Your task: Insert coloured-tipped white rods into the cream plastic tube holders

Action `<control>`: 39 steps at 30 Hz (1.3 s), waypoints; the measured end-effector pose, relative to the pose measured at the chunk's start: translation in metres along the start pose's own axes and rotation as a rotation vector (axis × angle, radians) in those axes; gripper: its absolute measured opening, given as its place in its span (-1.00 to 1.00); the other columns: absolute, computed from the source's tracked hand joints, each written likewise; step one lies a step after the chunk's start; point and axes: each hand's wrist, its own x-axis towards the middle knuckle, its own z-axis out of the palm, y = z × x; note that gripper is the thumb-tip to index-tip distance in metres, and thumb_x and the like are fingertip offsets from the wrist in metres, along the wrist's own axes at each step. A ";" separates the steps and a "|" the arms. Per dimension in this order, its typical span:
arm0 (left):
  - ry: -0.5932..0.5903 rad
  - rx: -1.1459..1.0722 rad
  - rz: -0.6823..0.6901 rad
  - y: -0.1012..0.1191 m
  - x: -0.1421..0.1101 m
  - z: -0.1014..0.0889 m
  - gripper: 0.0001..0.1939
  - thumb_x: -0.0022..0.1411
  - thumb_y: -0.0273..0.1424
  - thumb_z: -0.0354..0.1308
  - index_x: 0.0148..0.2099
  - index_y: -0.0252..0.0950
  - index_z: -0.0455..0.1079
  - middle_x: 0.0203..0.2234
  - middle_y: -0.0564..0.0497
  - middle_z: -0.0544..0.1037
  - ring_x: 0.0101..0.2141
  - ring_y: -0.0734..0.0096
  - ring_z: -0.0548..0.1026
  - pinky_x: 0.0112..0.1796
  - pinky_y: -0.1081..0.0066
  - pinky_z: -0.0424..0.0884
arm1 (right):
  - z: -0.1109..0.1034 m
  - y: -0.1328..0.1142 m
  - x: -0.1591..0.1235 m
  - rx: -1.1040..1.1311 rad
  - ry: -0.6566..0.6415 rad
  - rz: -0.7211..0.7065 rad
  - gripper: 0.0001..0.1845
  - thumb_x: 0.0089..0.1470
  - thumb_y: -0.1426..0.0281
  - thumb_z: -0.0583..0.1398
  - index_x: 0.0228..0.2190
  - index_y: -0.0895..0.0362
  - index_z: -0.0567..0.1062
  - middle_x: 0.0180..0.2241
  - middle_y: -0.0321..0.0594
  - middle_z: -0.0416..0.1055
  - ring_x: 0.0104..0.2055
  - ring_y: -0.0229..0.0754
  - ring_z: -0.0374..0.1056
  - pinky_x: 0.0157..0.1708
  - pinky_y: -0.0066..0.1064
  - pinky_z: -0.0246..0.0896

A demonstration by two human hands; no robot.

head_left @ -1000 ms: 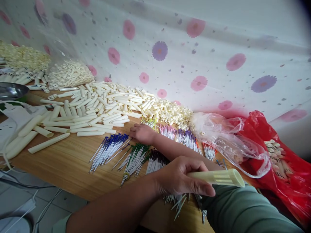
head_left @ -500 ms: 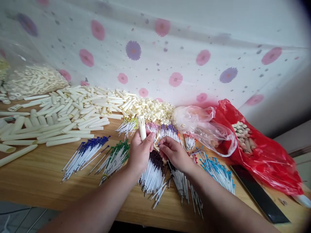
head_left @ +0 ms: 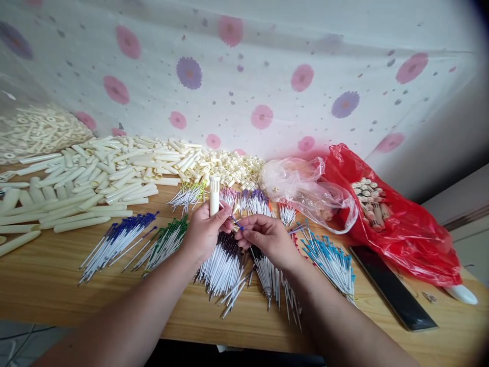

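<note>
My left hand (head_left: pixel 204 232) is closed around a cream pen barrel (head_left: pixel 214 196), which stands upright with its slotted end on top. Between the fingertips of my right hand (head_left: pixel 265 237) is a thin pen refill (head_left: pixel 236 222) with a blue end; it slants toward my left thumb, and its far part is partly hidden by my left fingers. Under and around my hands lie bunches of white refills: dark brown-tipped ones (head_left: pixel 221 267), black-tipped ones (head_left: pixel 263 270), green-tipped ones (head_left: pixel 168 242) and blue-tipped ones (head_left: pixel 116 242).
Cream tubes (head_left: pixel 91 178) and short slotted pieces (head_left: pixel 229 167) are heaped along the back. Light-blue-tipped refills (head_left: pixel 330 260) lie right, near a long black case (head_left: pixel 393 285). A clear bag (head_left: pixel 301 186) and a red bag (head_left: pixel 412 234) with slotted cream parts stand behind.
The view has shifted, so the table's contents sit further left. My right hand has turned, and the blue end of the refill now shows between my hands. The barrel stays in my left hand.
</note>
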 end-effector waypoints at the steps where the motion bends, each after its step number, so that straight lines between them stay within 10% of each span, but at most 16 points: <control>1: -0.005 -0.021 -0.014 0.001 0.000 0.000 -0.71 -0.02 -0.36 0.37 -0.31 -0.33 0.34 -0.60 0.15 0.45 -0.64 0.62 0.41 -0.60 0.61 0.33 | -0.001 0.001 0.000 0.007 -0.005 -0.018 -0.75 -0.10 0.35 0.34 -0.32 0.13 0.48 -0.44 -0.28 0.54 -0.47 -0.34 0.46 -0.44 -0.48 0.39; 12: -0.050 -0.119 -0.080 0.007 -0.003 0.002 -0.70 -0.04 -0.38 0.38 -0.31 -0.32 0.33 -0.59 0.13 0.48 -0.62 0.61 0.42 -0.57 0.61 0.35 | 0.007 0.014 0.002 -0.054 0.063 -0.352 -0.82 -0.12 0.43 0.36 -0.37 0.00 0.59 -0.44 -0.36 0.54 -0.43 -0.34 0.43 -0.36 -0.44 0.39; 18: -0.159 -0.042 -0.043 0.004 -0.004 0.001 -0.77 0.03 -0.35 0.33 -0.33 -0.30 0.35 -0.57 0.10 0.50 -0.61 0.56 0.42 -0.56 0.55 0.33 | 0.014 0.015 0.000 -0.030 0.358 -0.562 -0.91 0.02 0.43 0.27 -0.36 0.03 0.57 -0.45 -0.32 0.53 -0.43 -0.29 0.44 -0.37 -0.39 0.41; 24: -0.335 0.326 0.135 -0.002 -0.005 -0.010 -0.82 0.06 -0.24 0.30 -0.37 -0.25 0.49 -0.50 0.05 0.46 -0.45 0.46 0.39 -0.40 0.46 0.32 | 0.003 -0.042 -0.036 -0.273 0.700 -1.051 -0.88 0.14 0.48 0.11 -0.39 0.05 0.42 -0.42 -0.27 0.47 -0.38 -0.20 0.46 -0.39 -0.28 0.45; 30: -0.534 0.492 0.279 -0.001 0.000 -0.009 -0.80 0.11 -0.20 0.25 -0.39 -0.22 0.50 -0.49 0.04 0.37 -0.42 0.38 0.32 -0.35 0.39 0.25 | 0.002 -0.072 -0.080 -0.768 0.463 -1.110 -0.90 0.05 0.50 0.16 -0.37 0.08 0.45 -0.51 -0.22 0.47 -0.43 -0.16 0.46 -0.51 -0.33 0.42; 39: -0.590 0.570 0.349 -0.003 0.003 -0.009 -0.97 0.15 -0.37 0.23 -0.34 -0.15 0.50 -0.47 0.04 0.38 -0.38 0.37 0.34 -0.32 0.39 0.26 | 0.012 -0.075 -0.073 -1.061 0.276 -1.049 -0.79 -0.03 0.60 0.17 -0.36 0.06 0.37 -0.47 -0.22 0.50 -0.44 -0.27 0.45 -0.43 -0.47 0.41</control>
